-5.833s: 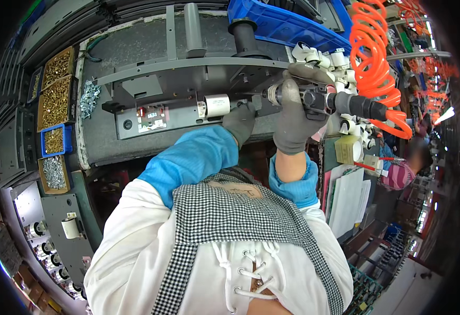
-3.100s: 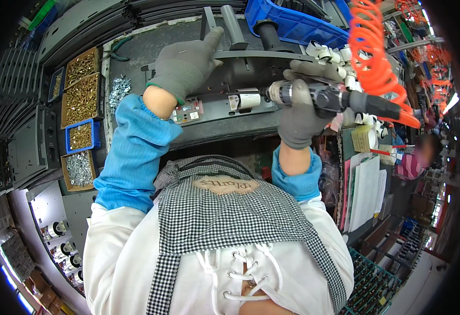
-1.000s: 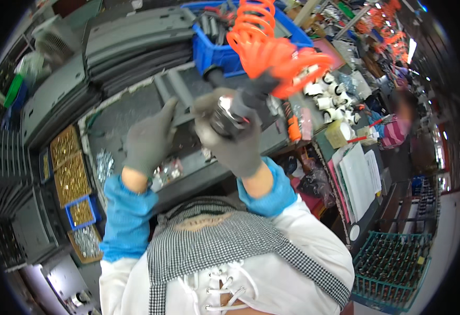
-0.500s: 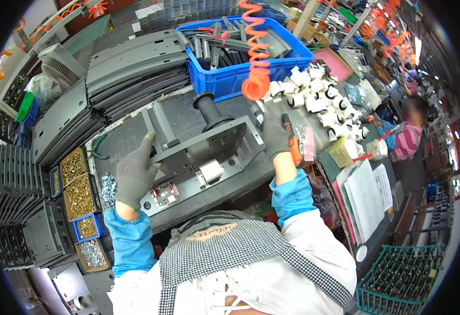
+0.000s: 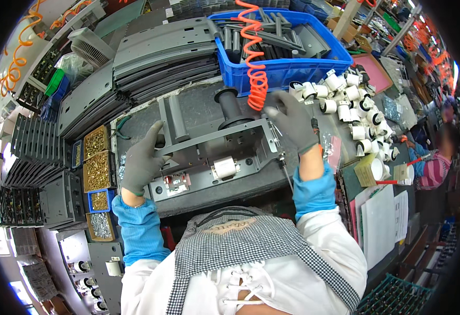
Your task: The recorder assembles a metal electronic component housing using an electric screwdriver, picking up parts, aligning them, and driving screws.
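A long grey metal housing [image 5: 209,188] lies tilted on the dark bench, its open side facing me. Inside it are a white roller [image 5: 225,168] and a small circuit board [image 5: 177,182]. My left hand [image 5: 142,163], gloved in grey, grips the housing's left end with the thumb raised along it. By the right end is my gloved right hand [image 5: 294,125], thumb and forefinger apart at the top corner; nothing shows between them. Below that hand a thin metal rod [image 5: 286,172] slants downward. Behind the housing stand a black spool-like cylinder [image 5: 229,107] and a grey bar [image 5: 177,118].
A blue bin [image 5: 287,71] of grey bars stands behind, with an orange coiled hose [image 5: 256,84] hanging before it. White rollers [image 5: 356,102] are heaped at right. Stacked grey panels [image 5: 164,47] and screw trays [image 5: 96,170] line the left. A co-worker [image 5: 434,165] is far right.
The view has shifted, so the bench appears farther right. My right hand has turned beside the housing's end, and the orange-handled tool near it is now mostly hidden. My left hand keeps its hold.
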`<state>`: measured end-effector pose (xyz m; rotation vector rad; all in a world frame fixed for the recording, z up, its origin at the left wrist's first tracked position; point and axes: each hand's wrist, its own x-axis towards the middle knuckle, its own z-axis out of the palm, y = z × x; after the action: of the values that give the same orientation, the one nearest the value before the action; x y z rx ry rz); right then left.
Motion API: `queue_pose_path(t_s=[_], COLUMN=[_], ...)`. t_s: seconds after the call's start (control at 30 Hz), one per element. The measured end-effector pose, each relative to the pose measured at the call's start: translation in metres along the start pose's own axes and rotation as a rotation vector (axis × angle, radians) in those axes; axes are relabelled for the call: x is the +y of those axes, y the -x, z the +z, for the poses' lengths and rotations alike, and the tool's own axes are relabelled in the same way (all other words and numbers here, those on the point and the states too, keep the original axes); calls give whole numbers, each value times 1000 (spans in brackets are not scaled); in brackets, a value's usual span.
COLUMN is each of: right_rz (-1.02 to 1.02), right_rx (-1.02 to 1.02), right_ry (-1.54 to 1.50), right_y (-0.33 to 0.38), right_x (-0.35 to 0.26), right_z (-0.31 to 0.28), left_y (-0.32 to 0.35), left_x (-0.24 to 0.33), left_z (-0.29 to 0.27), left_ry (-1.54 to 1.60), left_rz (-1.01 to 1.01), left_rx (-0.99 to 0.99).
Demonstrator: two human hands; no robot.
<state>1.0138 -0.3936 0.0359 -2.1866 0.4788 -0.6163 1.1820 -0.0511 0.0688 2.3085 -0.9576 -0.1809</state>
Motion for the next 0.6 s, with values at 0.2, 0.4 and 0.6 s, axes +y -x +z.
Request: queue_pose_path(t_s=[0.2, 0.4, 0.6], right_rz=[-653, -686, -587], right_rx=[-634, -896, -823], right_ry=[561, 861, 845], right_y=[-9, -72, -28], right_x=[-109, -86, -105], right_z=[34, 150, 106], left_y=[-6, -13, 3], left_x=[-22, -57, -7], left_z=[-1, -15, -38], left_ry=[-189, -203, -252], left_rz=[124, 301, 483], left_rx=[-7, -231, -179])
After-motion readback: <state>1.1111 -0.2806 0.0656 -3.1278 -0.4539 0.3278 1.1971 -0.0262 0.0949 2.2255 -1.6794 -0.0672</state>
